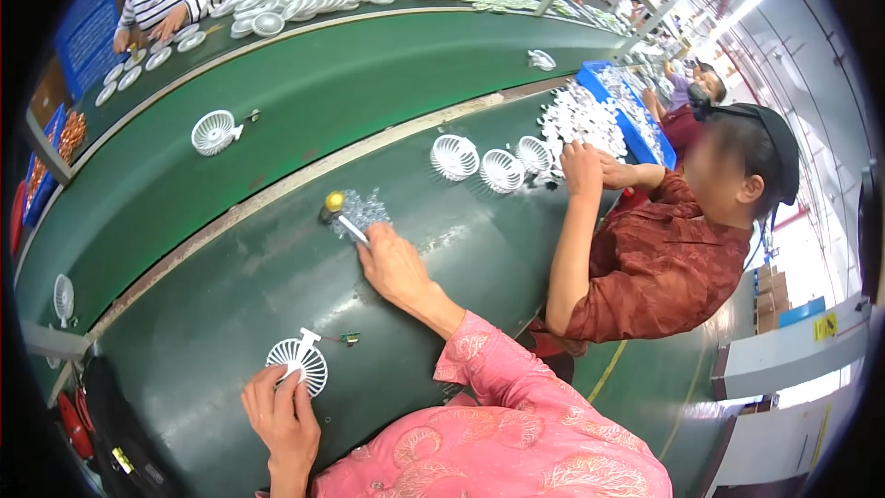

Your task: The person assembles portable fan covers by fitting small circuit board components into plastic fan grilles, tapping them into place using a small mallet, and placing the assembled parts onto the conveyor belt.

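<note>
My left hand (286,415) grips the lower left edge of a round white fan housing (310,365) with radial ribs. The housing rests on the dark green bench, its short stem pointing away from me, and a small green circuit board (349,338) sits by it on a wire. Farther forward, my right hand (396,265) is closed round the white handle of a small hammer (351,228). The hammer's yellow and black head lies at the left edge of a heap of small clear, shiny pieces (372,210). What those pieces are I cannot make out.
Beyond the bench runs a green conveyor belt (304,83) carrying another fan housing (215,133). At my right a co-worker (664,249) handles parts beside white housings (455,158), a white parts pile (581,120) and a blue bin (636,120). A black bag (120,415) lies lower left.
</note>
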A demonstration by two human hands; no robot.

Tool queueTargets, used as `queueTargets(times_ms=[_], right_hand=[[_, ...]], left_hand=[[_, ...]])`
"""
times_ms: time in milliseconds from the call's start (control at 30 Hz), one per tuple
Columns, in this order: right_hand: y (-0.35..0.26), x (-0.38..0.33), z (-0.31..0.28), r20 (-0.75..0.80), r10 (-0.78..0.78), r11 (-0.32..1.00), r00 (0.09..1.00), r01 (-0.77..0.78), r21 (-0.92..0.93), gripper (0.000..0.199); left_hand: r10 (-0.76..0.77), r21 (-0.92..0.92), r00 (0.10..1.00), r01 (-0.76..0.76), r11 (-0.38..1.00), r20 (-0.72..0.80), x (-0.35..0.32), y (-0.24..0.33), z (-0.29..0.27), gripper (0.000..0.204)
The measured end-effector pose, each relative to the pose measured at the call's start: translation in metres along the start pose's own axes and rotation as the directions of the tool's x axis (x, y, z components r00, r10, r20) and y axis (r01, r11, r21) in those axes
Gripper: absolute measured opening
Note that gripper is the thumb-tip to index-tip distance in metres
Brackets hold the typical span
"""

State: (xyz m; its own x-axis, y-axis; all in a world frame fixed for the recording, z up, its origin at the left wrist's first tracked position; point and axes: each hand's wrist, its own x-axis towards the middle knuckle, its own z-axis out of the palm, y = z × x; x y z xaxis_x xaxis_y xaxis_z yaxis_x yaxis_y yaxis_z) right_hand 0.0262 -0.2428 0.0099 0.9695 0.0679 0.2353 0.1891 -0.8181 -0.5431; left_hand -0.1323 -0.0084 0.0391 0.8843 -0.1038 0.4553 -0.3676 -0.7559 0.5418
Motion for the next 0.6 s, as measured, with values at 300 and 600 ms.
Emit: queueTargets(times_ms=[300, 600], right_hand=[[-0.017, -0.013, -0.011, 0.160, 0.101, 0.894, 0.982, -0.160, 0.419, 0.025], [-0.029, -0.029, -0.035, 0.780, -0.055, -0.048, 0.623, -0.782, 0.621, 0.018]], left_hand=[[-0.215, 0.342, 0.957, 0.139, 0.929, 0.195, 0.012, 0.005, 0.006, 0.082], [-0.101, -0.081, 0.982, 0.115, 0.990, 0.162, 0.018, 0.003, 0.013, 0.078]])
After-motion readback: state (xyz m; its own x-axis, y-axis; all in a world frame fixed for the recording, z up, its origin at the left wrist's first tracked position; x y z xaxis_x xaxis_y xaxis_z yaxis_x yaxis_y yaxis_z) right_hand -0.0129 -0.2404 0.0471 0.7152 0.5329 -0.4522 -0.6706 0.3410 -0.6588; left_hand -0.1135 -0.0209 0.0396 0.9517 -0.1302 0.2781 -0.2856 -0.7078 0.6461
